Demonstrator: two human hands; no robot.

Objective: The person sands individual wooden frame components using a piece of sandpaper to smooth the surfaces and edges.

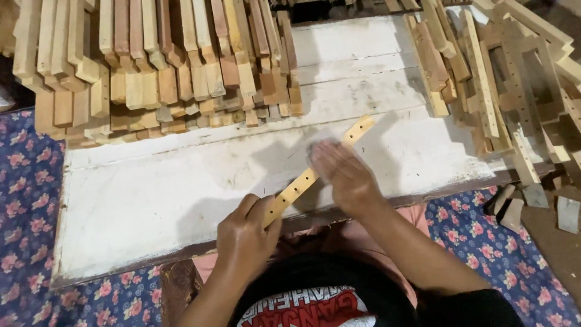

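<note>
A narrow yellow wooden strip (301, 181) with a row of small holes lies slanted over the white board (151, 194). My left hand (245, 236) grips its near end at the board's front edge. My right hand (340, 172) lies flat on the strip's middle, pressing a pale piece of what looks like sandpaper (321, 142) against it. The strip's far end (362, 126) sticks out beyond the fingers.
A big stack of short wooden pieces (157, 72) fills the back left of the board. More drilled strips and wooden frames (508, 85) pile up at the right. A blue floral cloth (27, 200) covers the floor, with small wood offcuts (532, 206) at the right.
</note>
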